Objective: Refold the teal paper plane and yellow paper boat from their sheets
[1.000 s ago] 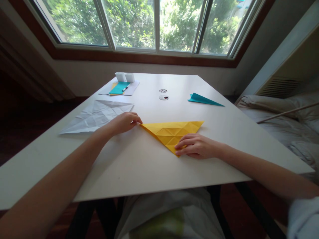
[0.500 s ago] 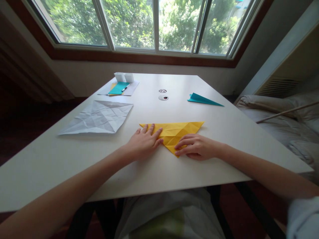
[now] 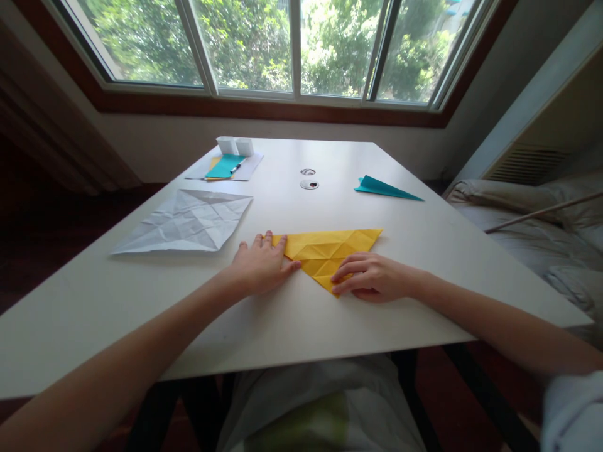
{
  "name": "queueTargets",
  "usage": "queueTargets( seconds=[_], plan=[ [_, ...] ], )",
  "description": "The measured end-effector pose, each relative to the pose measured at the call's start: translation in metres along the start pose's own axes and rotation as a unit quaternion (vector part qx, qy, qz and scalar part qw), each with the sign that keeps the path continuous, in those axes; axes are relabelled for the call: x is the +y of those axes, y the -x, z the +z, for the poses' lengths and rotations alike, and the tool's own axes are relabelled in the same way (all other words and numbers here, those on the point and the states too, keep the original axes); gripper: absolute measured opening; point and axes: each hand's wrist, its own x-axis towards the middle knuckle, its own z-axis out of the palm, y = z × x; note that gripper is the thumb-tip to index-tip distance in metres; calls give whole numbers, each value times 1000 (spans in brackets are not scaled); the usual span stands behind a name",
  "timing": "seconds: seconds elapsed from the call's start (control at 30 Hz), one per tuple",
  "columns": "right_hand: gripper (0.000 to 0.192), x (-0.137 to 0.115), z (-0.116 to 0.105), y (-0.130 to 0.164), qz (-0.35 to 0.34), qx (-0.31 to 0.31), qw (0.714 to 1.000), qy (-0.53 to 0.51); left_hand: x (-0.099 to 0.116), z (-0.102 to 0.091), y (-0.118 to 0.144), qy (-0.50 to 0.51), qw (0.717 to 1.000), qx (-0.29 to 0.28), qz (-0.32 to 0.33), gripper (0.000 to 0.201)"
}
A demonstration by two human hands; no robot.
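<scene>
Fingers of the left hand [image 3: 261,270] lie flat and slightly spread on the left corner of the yellow folded paper [image 3: 330,251], palm down, so this corner is covered. The right hand [image 3: 372,276] rests on the lower tip of the same paper, its fingers stretched out and close together, pressing the tip onto the white table [image 3: 424,251]. Neither hand pinches or lifts anything; both only press flat.

The yellow paper is folded into a triangle with its long edge away from the person and its point toward the person. It lies flat near the middle of the table, between the two hands, and many crease lines cross its surface.

Left of it, and apart from it, a white creased sheet [image 3: 186,223] lies open on the table. Farther back on the left sit two small white boxes [image 3: 235,145], and just in front of them a teal paper [image 3: 225,166] rests on a white sheet, with something like a pen [image 3: 238,166] beside it, though it is too small to be sure. On the right far side lies a teal folded paper [image 3: 386,188], long and pointed. Two small round objects [image 3: 309,179] are near the table's middle back. Behind the table a wide window [image 3: 292,44] shows green trees.
</scene>
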Motion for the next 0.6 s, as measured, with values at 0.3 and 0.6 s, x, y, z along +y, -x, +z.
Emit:
queueTargets(
  seconds=[0.3,0.6],
  plan=[
    [26,0,-1,-1,0,-7,1000,-14,-9,-2,-1,-29,999,-17,13,61],
    [28,-3,-3,-2,8,-14,1000,-21,2,5,-4,-17,997,69,-4,74]
  ],
)
